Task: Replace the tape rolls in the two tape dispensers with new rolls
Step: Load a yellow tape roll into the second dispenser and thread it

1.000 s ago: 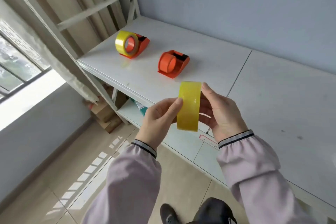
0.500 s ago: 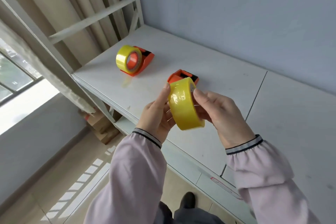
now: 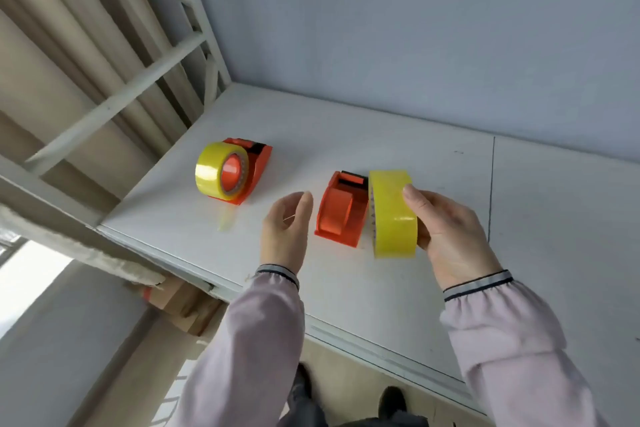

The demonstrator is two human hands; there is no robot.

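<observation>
Right hand grasps a yellow roll just beside the empty dispenser. Left hand hovers released, fingers loosely curled. A second dispenser carries a roll.

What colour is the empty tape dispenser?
Orange, with a black cutter end; clearest in the head view.

Soft daylight from left, wide-angle warp

I seem to be in a storeroom: a white metal shelving rack against a bare blue-grey wall, cardboard boxes stowed beneath, beige curtain alongside.
</observation>
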